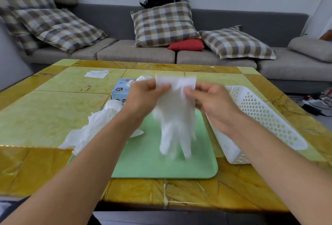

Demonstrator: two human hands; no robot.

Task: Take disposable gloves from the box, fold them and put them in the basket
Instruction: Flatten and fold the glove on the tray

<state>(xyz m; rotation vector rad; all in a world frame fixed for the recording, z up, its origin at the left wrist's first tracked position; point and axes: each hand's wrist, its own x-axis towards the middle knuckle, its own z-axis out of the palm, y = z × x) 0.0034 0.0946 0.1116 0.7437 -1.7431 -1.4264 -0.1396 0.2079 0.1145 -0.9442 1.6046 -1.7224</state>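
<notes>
A single translucent white glove (175, 115) hangs between the two hands above the green tray (161, 169), cuff uppermost and fingers pointing down; the lower fingers are blurred, and whether their tips touch the tray cannot be determined. The left hand (143, 97) grips the cuff at its left edge, thumb and curled fingers pinching the material. The right hand (210, 99) pinches the cuff at its right edge in the same manner, fingers curled inward over the film. Both hands are level with each other and close together, the cuff stretched flat between them. The glove box (119, 93), blue with an XL mark, stands on the table (53, 117) just behind the left hand and is partly hidden by it; a white glove protrudes from its top. A loose heap of crumpled gloves (95, 128) lies to the left of the tray, overlapping its left edge, beneath the left forearm. The white perforated basket (260, 117) sits on the table just right of the tray, beside and below the right hand; its contents cannot be seen past the right forearm. A white paper sheet (97, 73) lies on the far left of the table, well apart from the work. A grey sofa (143, 52) with plaid cushions (164, 24) stands behind the table.
</notes>
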